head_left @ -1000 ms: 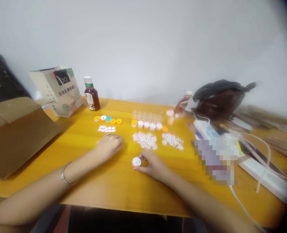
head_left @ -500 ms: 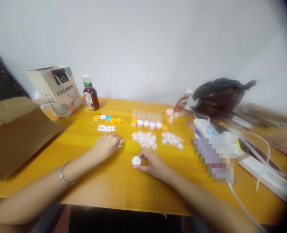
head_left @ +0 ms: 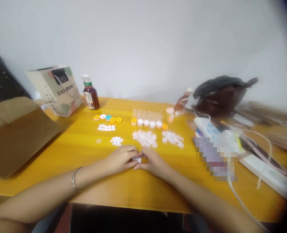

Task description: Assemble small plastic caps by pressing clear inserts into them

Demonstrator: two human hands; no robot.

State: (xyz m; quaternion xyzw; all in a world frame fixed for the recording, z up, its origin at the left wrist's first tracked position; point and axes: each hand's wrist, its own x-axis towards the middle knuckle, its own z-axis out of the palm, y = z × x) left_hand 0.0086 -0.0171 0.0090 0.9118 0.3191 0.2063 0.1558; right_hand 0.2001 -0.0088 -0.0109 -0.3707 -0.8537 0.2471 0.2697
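Note:
My right hand (head_left: 152, 161) pinches a small round white cap (head_left: 138, 160) between thumb and fingers, just above the table. My left hand (head_left: 123, 159) meets it from the left, its fingers closed over the cap's left side. Whatever the left fingertips hold is hidden. Just beyond the left hand lies a pile of small white discs (head_left: 116, 140). Past the right hand are two heaps of flat, clear-white plastic pieces, a larger heap (head_left: 144, 138) and a smaller heap (head_left: 172, 138).
Coloured ring-shaped caps (head_left: 108, 117) line the back left, with more white pieces (head_left: 106, 127) before them. Rows of white caps (head_left: 146, 123) and clear cups stand centre-back. Around are a sauce bottle (head_left: 91, 97), a paper bag (head_left: 58, 90), a cardboard box (head_left: 19, 136) and a power strip (head_left: 267, 174).
My left hand has come right and nearer from the disc pile to the white cap, uncovering the pile. My right hand stays in place with the cap.

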